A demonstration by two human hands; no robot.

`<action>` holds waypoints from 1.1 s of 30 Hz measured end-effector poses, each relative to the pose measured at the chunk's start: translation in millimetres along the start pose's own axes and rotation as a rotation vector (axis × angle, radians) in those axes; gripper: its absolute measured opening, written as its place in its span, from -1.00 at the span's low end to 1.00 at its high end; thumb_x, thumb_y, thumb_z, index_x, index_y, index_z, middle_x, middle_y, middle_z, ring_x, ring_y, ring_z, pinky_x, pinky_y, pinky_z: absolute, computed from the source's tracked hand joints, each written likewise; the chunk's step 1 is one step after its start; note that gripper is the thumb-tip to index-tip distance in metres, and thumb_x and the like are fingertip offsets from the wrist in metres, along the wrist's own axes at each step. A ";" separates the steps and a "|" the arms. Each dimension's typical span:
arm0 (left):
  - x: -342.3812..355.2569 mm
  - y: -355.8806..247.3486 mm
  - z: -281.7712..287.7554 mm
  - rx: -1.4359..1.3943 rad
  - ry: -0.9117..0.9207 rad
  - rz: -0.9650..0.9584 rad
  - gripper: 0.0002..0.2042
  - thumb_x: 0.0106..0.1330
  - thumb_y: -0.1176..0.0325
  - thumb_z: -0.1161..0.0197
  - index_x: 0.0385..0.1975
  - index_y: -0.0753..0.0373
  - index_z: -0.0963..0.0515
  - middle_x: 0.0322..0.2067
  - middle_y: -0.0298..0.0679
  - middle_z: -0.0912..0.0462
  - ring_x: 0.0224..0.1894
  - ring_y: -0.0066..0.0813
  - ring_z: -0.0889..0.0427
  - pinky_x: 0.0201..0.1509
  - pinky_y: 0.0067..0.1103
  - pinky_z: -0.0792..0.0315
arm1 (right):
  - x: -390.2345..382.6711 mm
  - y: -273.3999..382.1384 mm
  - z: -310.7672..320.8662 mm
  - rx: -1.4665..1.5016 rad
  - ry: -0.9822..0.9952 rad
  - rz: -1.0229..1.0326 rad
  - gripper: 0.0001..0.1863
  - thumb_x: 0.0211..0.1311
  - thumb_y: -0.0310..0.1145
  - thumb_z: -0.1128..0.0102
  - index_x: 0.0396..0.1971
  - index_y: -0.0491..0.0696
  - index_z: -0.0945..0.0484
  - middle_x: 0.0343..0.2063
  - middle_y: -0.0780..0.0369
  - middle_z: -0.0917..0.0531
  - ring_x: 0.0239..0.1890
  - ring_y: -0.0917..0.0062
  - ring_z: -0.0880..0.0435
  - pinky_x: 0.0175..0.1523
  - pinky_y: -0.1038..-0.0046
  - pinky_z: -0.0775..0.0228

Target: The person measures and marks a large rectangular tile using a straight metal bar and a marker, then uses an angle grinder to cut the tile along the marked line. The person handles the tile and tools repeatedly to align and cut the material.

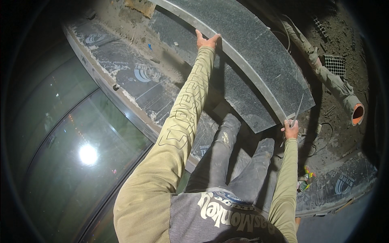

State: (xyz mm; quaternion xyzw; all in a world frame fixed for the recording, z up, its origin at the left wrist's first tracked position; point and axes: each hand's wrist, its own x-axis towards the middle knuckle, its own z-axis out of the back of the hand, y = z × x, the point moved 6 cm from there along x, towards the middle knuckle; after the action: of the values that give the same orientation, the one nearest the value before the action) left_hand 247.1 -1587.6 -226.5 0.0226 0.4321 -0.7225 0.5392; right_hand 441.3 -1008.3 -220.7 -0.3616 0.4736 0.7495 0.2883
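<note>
A dark grey speckled stone slab (259, 56) with a pale curved front edge lies across the upper middle. My left hand (207, 40) grips that front edge toward its far left part, thumb and a finger spread along it. At the slab's near right corner, my right hand (291, 130) is closed round a thin pointed metal blade (298, 108), whose handle the fingers hide. The blade points up and away over the slab. Below the front edge sits a second dark stone slab (249, 109), partly in the upper slab's shadow.
A dusty wrapped pipe (334, 83) with an orange open end runs along the right, beside a black perforated grid piece (335, 65). A dark printed membrane (133, 75) covers the ledge at left, next to glass panels (69, 133). Small colourful wrappers (306, 178) lie lower right.
</note>
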 end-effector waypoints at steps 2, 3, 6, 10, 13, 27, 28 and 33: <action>-0.5 -1.2 4.0 -0.006 -0.002 0.007 0.15 -0.11 0.29 -0.63 0.55 -0.11 -0.02 -0.07 -0.14 -0.60 -0.36 -0.42 -0.59 -0.51 -0.49 -0.47 | 0.6 2.6 -2.0 0.018 -0.002 0.012 -0.58 0.30 -0.21 -0.35 -0.12 -0.21 -0.39 -0.27 0.17 -0.57 -0.59 0.51 -0.65 -0.47 0.50 -0.52; -1.2 -1.3 6.6 -0.010 -0.003 0.012 0.15 -0.11 0.29 -0.63 0.55 -0.11 -0.02 -0.06 -0.13 -0.60 -0.35 -0.41 -0.59 -0.51 -0.49 -0.47 | 0.7 3.9 -3.4 0.027 -0.002 0.019 -0.57 0.30 -0.21 -0.36 -0.12 -0.21 -0.39 -0.27 0.17 -0.57 -0.59 0.51 -0.64 -0.47 0.50 -0.52; -11.0 -9.1 1.7 -0.038 0.031 0.030 0.16 -0.11 0.28 -0.63 0.55 -0.01 0.01 0.06 -0.03 -0.55 -0.15 -0.29 -0.59 -0.24 -0.45 -0.49 | 2.3 -2.6 1.6 -0.041 0.004 0.017 -0.52 0.30 -0.20 -0.35 -0.06 -0.26 -0.38 -0.20 0.10 -0.61 -0.60 0.47 -0.68 -0.48 0.49 -0.52; -15.8 -15.4 6.5 -0.041 0.064 0.031 0.20 -0.14 0.26 -0.64 0.54 0.20 0.05 0.24 0.16 -0.46 0.20 -0.08 -0.56 0.24 -0.37 -0.51 | 2.5 -1.5 -1.4 -0.024 0.023 -0.001 -0.53 0.30 -0.21 -0.35 -0.07 -0.26 -0.38 -0.18 0.09 -0.60 -0.59 0.47 -0.68 -0.47 0.49 -0.53; -15.3 -16.8 7.9 -0.025 0.062 0.029 0.21 -0.16 0.25 -0.64 0.54 0.22 0.05 0.24 0.16 -0.46 0.20 -0.07 -0.56 0.25 -0.37 -0.50 | 3.5 -4.1 -1.1 -0.015 0.017 0.004 -0.54 0.30 -0.22 -0.34 -0.07 -0.27 -0.38 -0.17 0.09 -0.60 -0.59 0.48 -0.68 -0.47 0.48 -0.53; -5.3 -2.5 -1.5 0.030 0.276 0.048 0.36 -0.12 0.20 -0.69 0.54 0.23 0.34 0.40 0.22 -0.15 0.36 0.06 -0.38 0.39 -0.26 -0.40 | 1.8 0.5 -1.8 -0.028 0.004 -0.034 -0.58 0.29 -0.25 -0.35 -0.09 -0.24 -0.41 -0.21 0.09 -0.64 -0.59 0.49 -0.68 -0.41 0.47 -0.53; -7.7 -3.0 -0.6 0.111 0.248 -0.012 0.35 -0.11 0.20 -0.69 0.53 0.24 0.34 0.39 0.21 -0.16 0.35 0.05 -0.39 0.37 -0.26 -0.43 | 0.7 0.5 -0.9 -0.027 0.000 -0.031 -0.59 0.29 -0.25 -0.35 -0.10 -0.23 -0.41 -0.22 0.10 -0.64 -0.60 0.49 -0.68 -0.40 0.47 -0.53; -63.0 -6.2 -5.0 0.430 0.180 -0.300 0.34 -0.09 0.26 -0.69 0.52 0.30 0.33 0.36 0.19 -0.15 0.14 -0.08 -0.57 0.21 -0.31 -0.55 | 2.1 -7.2 6.5 -0.076 0.006 -0.034 -0.62 0.27 -0.28 -0.36 -0.12 -0.19 -0.41 -0.30 0.15 -0.64 -0.61 0.50 -0.68 -0.43 0.42 -0.52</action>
State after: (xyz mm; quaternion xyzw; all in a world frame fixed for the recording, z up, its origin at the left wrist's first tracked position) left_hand 266.2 -1536.3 -194.5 0.1363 0.3135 -0.8646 0.3683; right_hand 444.0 -999.3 -224.2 -0.3825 0.4394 0.7609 0.2858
